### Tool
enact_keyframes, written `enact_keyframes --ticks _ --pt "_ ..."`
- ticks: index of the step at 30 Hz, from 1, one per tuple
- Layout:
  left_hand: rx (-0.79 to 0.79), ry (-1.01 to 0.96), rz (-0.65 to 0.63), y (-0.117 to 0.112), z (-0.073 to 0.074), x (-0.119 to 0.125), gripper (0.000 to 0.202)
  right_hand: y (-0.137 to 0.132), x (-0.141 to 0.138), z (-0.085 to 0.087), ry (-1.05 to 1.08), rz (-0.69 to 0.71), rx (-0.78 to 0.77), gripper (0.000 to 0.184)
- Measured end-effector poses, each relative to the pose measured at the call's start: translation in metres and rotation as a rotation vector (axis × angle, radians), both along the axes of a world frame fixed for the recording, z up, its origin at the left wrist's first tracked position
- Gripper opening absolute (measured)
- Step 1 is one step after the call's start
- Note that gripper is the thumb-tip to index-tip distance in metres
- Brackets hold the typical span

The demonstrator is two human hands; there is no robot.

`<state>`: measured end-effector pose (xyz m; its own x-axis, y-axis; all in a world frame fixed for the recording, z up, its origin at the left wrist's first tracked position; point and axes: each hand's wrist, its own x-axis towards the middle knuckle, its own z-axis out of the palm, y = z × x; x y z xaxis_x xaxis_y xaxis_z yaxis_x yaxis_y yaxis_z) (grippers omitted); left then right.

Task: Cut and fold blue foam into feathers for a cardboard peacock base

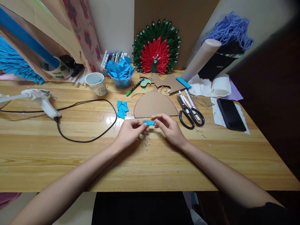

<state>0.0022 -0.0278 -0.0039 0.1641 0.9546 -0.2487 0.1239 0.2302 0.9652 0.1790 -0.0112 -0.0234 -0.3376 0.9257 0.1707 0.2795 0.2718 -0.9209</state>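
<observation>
My left hand point(130, 131) and my right hand point(169, 127) meet over the wooden table point(70, 150), both pinching a small blue paper strip point(149, 122) between their fingertips. Just behind the strip lies a brown cardboard half-circle point(155, 105). A few folded blue paper pieces point(122, 109) sit to the left of the half-circle, close to my left hand.
Black scissors point(191, 114) and markers lie right of the cardboard, a black phone point(231, 114) further right. A glue gun point(43, 101) with a looping black cord sits left. A paper cup point(96, 82), a bowl of blue pieces point(120, 73) and a red-green paper fan point(156, 47) stand behind.
</observation>
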Motion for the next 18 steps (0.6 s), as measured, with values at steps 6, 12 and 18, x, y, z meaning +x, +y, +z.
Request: enact_keyframes --ticks 6,12,18 --pt "-0.095 0.0 -0.047 0.0 0.003 -0.001 0.02 -0.004 0.004 0.005 -0.229 0.093 0.606 0.02" --pt "-0.132 -0.07 -0.103 0.001 -0.002 -0.002 0.021 -0.001 0.004 0.001 -0.222 0.068 0.67 0.012" --pt "0.26 0.117 -0.027 -0.003 -0.007 -0.003 0.027 -0.001 0.001 0.003 -0.12 -0.013 0.466 0.005"
